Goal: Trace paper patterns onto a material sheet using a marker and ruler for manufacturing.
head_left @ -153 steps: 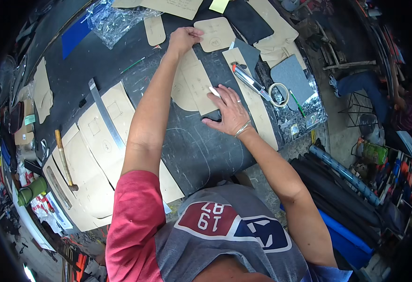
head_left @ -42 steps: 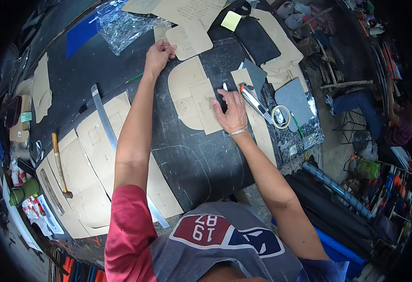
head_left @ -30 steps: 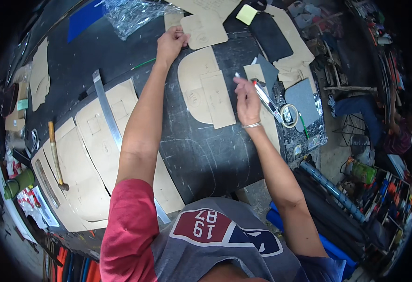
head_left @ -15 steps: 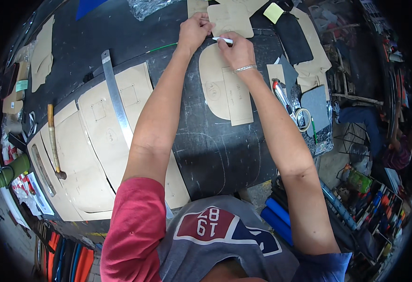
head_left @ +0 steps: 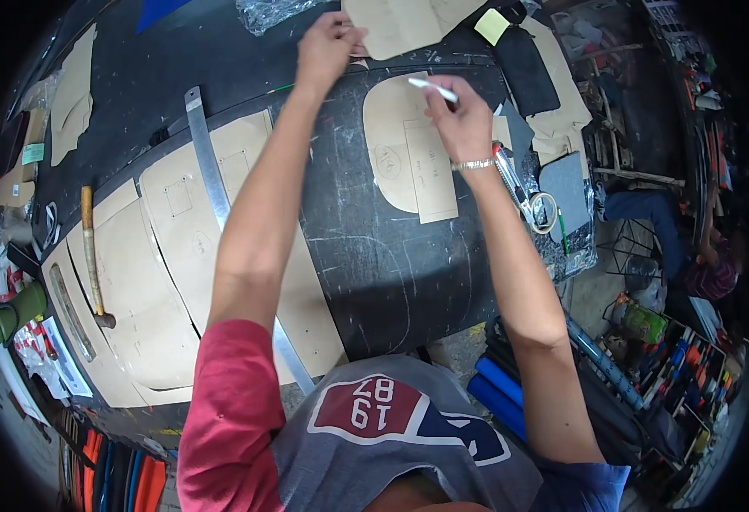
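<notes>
My right hand (head_left: pixel 464 119) grips a slim white pen (head_left: pixel 434 89) above the right side of a tan rounded card pattern (head_left: pixel 384 111). A narrow rectangular card strip (head_left: pixel 434 183) overlaps that pattern's lower right. Toward the far edge, my left hand (head_left: pixel 327 49) has its fingers loosely bent and apart. Its fingertips are beside the left edge of a larger tan card sheet (head_left: pixel 404 27); whether they touch it is unclear. The ends of a green pencil are partly covered by my left wrist.
Large card patterns (head_left: pixel 118 264) cover the table's left, under a steel ruler (head_left: pixel 206 158) and a hammer (head_left: pixel 93 256). At right lie a cutter knife (head_left: pixel 511 175), a tape roll (head_left: pixel 543 213) and a black pouch (head_left: pixel 532 72). Another person (head_left: pixel 711 264) sits beyond the table's right side.
My right hand has drawn back rightward with the pen, and my left hand has moved left and slightly away. The small rounded card by my fingers no longer shows there; the larger sheet does.
</notes>
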Action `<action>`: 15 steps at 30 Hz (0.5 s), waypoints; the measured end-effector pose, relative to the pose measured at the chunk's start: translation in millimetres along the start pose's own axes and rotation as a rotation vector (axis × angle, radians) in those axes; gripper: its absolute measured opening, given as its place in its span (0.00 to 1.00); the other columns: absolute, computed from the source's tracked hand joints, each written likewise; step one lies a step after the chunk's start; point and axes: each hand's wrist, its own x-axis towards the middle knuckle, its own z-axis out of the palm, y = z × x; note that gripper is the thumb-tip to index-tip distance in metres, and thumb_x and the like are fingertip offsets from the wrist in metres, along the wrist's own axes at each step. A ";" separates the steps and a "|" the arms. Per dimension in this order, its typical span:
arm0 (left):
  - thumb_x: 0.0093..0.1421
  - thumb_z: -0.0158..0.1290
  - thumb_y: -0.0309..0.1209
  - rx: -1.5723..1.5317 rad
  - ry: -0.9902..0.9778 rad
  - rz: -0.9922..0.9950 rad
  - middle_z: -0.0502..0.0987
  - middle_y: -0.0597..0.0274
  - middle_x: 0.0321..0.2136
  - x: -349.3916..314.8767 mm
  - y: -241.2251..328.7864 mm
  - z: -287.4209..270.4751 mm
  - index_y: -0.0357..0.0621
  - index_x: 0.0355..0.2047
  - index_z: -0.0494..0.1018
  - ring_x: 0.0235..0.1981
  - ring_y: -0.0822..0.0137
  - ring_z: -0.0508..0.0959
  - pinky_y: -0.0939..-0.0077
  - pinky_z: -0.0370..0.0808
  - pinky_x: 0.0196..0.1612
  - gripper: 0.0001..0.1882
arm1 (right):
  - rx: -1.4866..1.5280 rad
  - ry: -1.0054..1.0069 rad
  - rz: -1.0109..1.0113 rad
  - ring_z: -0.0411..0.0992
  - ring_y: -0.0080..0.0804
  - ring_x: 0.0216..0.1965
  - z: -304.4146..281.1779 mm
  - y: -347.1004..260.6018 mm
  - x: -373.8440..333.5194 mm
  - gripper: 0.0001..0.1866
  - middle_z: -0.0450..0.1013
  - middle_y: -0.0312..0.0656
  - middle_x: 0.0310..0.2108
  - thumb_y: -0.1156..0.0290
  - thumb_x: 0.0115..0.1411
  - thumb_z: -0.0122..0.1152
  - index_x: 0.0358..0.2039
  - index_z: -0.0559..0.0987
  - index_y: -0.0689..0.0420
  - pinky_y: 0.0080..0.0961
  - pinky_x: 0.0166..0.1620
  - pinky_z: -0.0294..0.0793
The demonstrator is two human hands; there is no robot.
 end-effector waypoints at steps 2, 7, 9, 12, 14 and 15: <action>0.61 0.62 0.29 0.096 -0.072 -0.008 0.83 0.58 0.35 1.9 9.7 -37.8 0.34 0.51 0.73 0.32 0.74 0.82 0.80 0.80 0.39 0.20 | 0.031 -0.034 0.051 0.78 0.17 0.29 -4.8 1.2 -23.9 0.11 0.79 0.36 0.32 0.71 0.66 0.61 0.45 0.81 0.62 0.14 0.32 0.75; 0.62 0.62 0.30 0.337 -0.180 -0.133 0.82 0.61 0.35 -16.7 15.0 -87.3 0.35 0.50 0.73 0.32 0.75 0.80 0.82 0.79 0.40 0.18 | 0.213 -0.064 0.157 0.75 0.17 0.30 10.2 1.9 -61.8 0.10 0.77 0.35 0.31 0.74 0.67 0.60 0.46 0.79 0.64 0.16 0.34 0.77; 0.62 0.61 0.30 0.454 -0.194 -0.148 0.83 0.62 0.34 -21.8 21.7 -89.3 0.36 0.50 0.74 0.32 0.76 0.80 0.82 0.79 0.40 0.17 | 0.236 -0.061 0.165 0.76 0.17 0.30 19.1 -0.5 -67.2 0.11 0.78 0.37 0.32 0.74 0.66 0.61 0.46 0.79 0.65 0.16 0.34 0.77; 0.60 0.62 0.30 0.525 -0.145 -0.070 0.84 0.61 0.30 -27.0 26.9 -87.6 0.38 0.48 0.77 0.28 0.74 0.83 0.79 0.79 0.38 0.17 | 0.215 -0.063 0.153 0.76 0.19 0.29 32.8 -7.1 -64.7 0.11 0.79 0.38 0.33 0.74 0.66 0.62 0.46 0.79 0.65 0.17 0.34 0.78; 0.59 0.62 0.30 0.595 -0.128 -0.084 0.84 0.61 0.31 -31.3 30.6 -84.6 0.38 0.48 0.77 0.29 0.73 0.83 0.78 0.80 0.39 0.17 | 0.226 -0.068 0.151 0.77 0.19 0.30 42.2 -14.5 -58.0 0.11 0.79 0.39 0.32 0.74 0.65 0.62 0.46 0.79 0.65 0.17 0.35 0.78; 0.59 0.62 0.30 0.597 -0.120 -0.087 0.84 0.61 0.31 -32.7 30.3 -87.2 0.38 0.48 0.77 0.29 0.73 0.83 0.78 0.80 0.39 0.17 | 0.244 -0.072 0.148 0.78 0.20 0.30 49.5 -20.1 -54.0 0.11 0.80 0.40 0.32 0.75 0.65 0.62 0.46 0.79 0.65 0.17 0.35 0.78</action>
